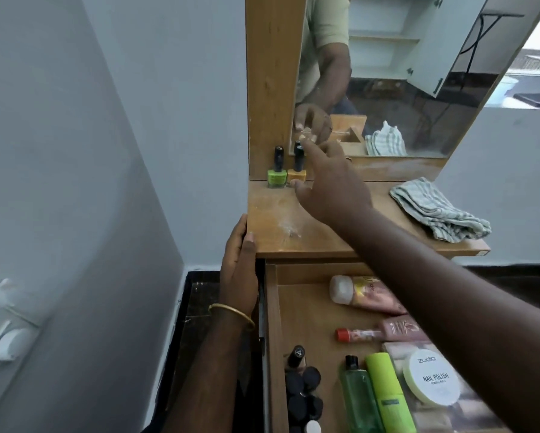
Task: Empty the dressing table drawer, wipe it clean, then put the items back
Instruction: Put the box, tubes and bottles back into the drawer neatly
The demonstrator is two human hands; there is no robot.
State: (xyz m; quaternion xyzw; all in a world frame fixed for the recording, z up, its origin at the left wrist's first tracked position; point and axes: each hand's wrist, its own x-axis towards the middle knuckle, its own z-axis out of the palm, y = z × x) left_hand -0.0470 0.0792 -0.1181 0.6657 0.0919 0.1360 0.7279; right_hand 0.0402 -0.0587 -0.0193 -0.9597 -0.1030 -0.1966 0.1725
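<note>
The dressing table drawer [270, 323] is pulled open and holds several cosmetics: a pink tube [365, 295], a red-capped tube [356, 335], a green bottle [357, 395], a lime spray can [386, 389], a round nail polish remover tub [431, 381] and black-capped bottles [303, 389]. On the tabletop [281, 220], at the back left, a green nail polish bottle [277, 178] stands beside an orange one [297, 174]. My right hand [328, 189] reaches over the drawer and holds the orange bottle, finger at its cap, thumb at its base. My left hand [239, 270] rests against the table's left side, thumb on the top edge.
A striped cloth [437, 210] lies crumpled on the right of the tabletop. The mirror [418, 73] stands behind, reflecting my hand and the cloth. A wall with a white switch plate [9, 332] is close on the left. Dark floor shows below.
</note>
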